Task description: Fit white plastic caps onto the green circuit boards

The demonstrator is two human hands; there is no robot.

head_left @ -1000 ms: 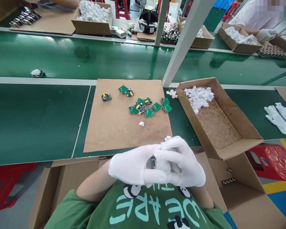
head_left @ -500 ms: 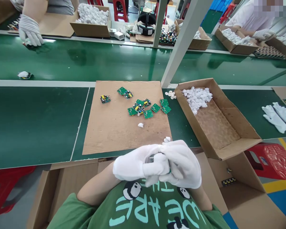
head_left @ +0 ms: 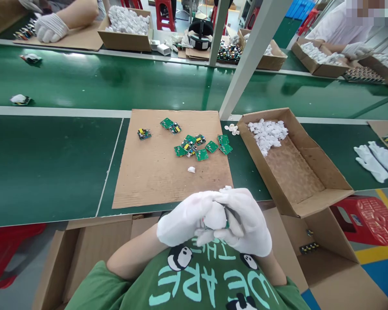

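Note:
In white gloves, my left hand (head_left: 187,220) and my right hand (head_left: 250,221) meet close to my shirt, below the cardboard sheet's front edge. Both are closed around a small circuit board (head_left: 227,224), of which only a bit of green edge shows between the fingers. Gloves hide most of it. Just beyond my fingertips, a small white piece lies near the edge of the cardboard sheet (head_left: 148,181). Farther up the sheet are several green circuit boards (head_left: 202,155), some with yellow and black components, and one loose white plastic piece (head_left: 191,169).
To the right, an open cardboard box (head_left: 310,172) holds white pieces, with more white pieces (head_left: 233,129) beside it. White gloves (head_left: 371,161) lie farther right. A slanted post (head_left: 245,60) rises before the green conveyor belt (head_left: 132,86). Co-workers sit across it; one gloved hand (head_left: 51,28) shows.
A co-worker's hand has let go of a board on the belt and drawn back. Another board on the belt has moved left. My fingers have shifted slightly around the held board.

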